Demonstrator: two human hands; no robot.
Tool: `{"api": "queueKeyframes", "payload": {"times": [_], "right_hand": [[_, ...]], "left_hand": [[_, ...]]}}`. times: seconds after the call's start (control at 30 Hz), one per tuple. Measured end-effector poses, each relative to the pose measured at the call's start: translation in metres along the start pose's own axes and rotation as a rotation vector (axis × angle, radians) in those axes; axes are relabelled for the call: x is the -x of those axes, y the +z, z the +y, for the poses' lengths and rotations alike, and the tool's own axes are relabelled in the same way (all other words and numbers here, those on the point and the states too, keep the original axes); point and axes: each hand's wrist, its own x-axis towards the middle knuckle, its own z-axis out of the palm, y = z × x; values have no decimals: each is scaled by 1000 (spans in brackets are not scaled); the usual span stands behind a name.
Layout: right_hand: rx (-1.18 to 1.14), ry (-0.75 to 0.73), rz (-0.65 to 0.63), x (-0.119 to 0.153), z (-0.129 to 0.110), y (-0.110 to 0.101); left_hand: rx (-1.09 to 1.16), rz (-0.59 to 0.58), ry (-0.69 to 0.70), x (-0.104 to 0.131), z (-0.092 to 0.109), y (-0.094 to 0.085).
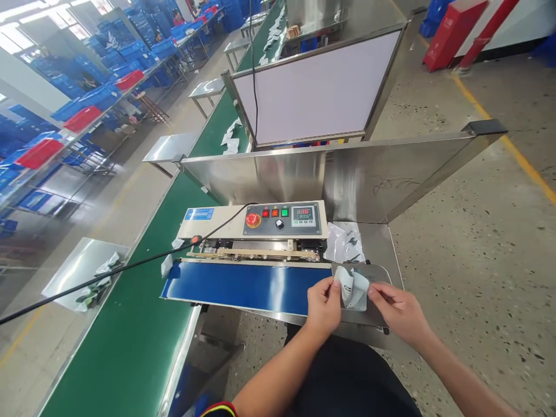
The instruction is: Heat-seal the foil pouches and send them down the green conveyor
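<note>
Between my two hands is a small white plastic bag (357, 291) with dark print, held by its edges above the metal end plate. My left hand (324, 302) pinches its left edge between thumb and fingers. On the other side, my right hand (400, 310) pinches the right edge. Just left of the bag runs the blue belt (243, 286) of a band sealing machine (260, 223), which has red and green buttons and a lit display. More white printed bags (345, 242) lie behind the held one, at the machine's right end.
A green conveyor belt (143, 313) passes on the left, with several white bags on it farther off. A metal partition (286, 174) stands behind the machine. One black cable (130, 265) crosses in front. A side shelf (82, 260) at left carries several packets.
</note>
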Motion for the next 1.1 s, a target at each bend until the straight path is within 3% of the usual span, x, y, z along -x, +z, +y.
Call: {"api": "queueKeyframes", "payload": {"times": [0.13,0.23,0.33,0.47,0.6,0.73,0.87,0.97,1.03,1.1], "right_hand": [[-2,-36,-7,-15,4,26],[46,-37,-20,-24,8,30],[30,83,22,-31,13,31],[-164,308,19,-38,16,49],[-71,314,-86,-59,9,62],[204,243,-22,-113,1,27],[484,64,11,-174,1,-15],[592,-65,-76,-198,4,-27],[642,-128,-84,-201,3,-33],[686,-165,-51,-194,-1,-45]], "left_hand": [[139,-11,-145,-7,-1,-17],[136,-11,-147,-13,-7,-23],[96,57,-195,-23,-17,-25],[166,191,-378,-43,-30,-27],[192,268,-391,-51,-34,-49],[190,370,-349,-41,-30,-87],[150,698,-194,-14,-25,-114],[68,868,-102,12,-21,-119],[21,851,-44,26,-19,-113],[-7,751,9,34,-17,-99]]}}
